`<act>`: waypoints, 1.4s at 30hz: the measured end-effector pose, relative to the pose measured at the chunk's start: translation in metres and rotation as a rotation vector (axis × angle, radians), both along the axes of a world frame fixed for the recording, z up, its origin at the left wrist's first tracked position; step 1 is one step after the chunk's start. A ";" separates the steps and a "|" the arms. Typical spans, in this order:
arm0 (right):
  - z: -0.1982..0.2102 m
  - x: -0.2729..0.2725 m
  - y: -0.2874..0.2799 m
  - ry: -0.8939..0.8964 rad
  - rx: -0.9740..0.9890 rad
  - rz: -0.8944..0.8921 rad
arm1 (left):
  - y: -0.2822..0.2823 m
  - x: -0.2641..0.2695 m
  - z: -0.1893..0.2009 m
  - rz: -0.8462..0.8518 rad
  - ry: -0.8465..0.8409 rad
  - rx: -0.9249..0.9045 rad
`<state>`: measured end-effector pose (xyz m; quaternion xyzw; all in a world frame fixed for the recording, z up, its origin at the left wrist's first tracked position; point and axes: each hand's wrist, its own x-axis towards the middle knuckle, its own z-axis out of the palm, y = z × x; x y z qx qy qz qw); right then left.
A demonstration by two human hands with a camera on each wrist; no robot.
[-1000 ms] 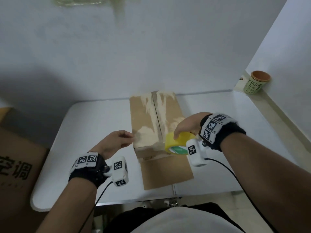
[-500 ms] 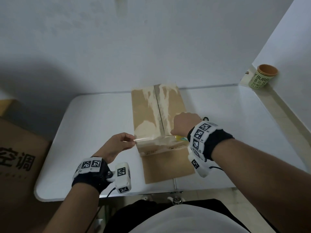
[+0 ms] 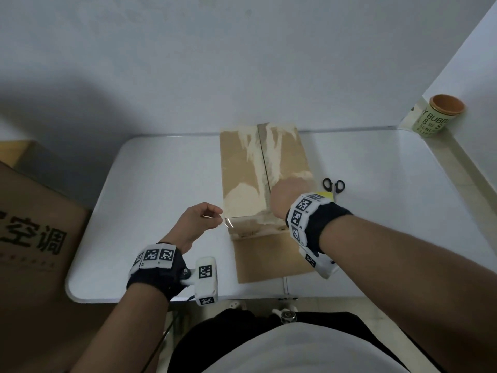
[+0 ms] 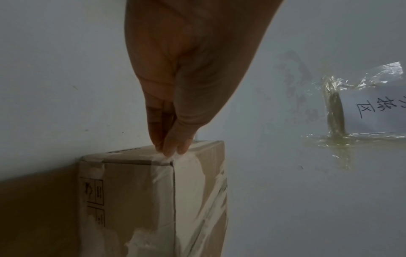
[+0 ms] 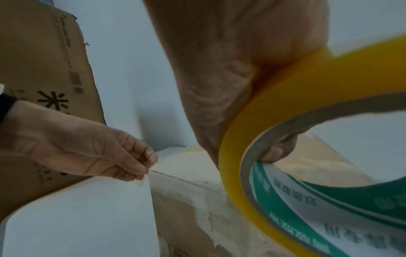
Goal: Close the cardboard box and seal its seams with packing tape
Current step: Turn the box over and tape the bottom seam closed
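The brown cardboard box stands on the white table, top flaps down, an end flap lying flat towards me. My left hand pinches the clear tape end at the box's near left corner; the left wrist view shows fingertips pressed together on that corner of the box. My right hand rests on the box top's near right part and grips the yellow tape roll, thumb inside its core. In the head view only a yellow sliver of the roll shows.
Black-handled scissors lie on the table just right of the box. A green paper cup stands on the ledge at the far right. A large printed carton stands left of the table. A taped paper note hangs on the wall.
My right hand carried the roll from the near middle of the box towards its right side, drawing tape along the near edge. The left hand kept its pinch at the left corner.
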<state>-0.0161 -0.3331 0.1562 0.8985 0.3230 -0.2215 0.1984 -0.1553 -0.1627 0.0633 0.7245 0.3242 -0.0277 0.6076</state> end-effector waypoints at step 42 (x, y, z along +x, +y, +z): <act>-0.019 0.017 0.008 0.008 0.026 -0.104 | -0.019 0.075 0.029 -0.829 0.054 0.636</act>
